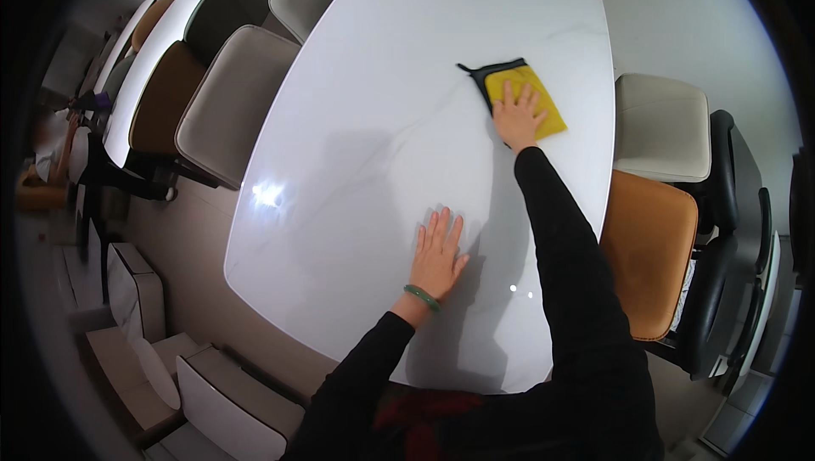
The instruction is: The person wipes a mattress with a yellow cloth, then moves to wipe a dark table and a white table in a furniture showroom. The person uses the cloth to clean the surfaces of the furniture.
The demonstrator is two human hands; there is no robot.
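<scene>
We are in the wiping step: our right hand [518,115], fingers spread, presses the yellow cloth [533,94] far right on the white tabletop [356,121], our left hand [438,253] rests flat nearby, empty, and next the cloth should slide over the bare parts.

Along the tabletop's [365,164] left edge stand two pale grey chairs [233,104], one behind the other. By its right edge sit an orange-brown chair [649,249] and a cream chair [662,126]. White boxes [136,291] lie on the floor off the near-left corner
</scene>
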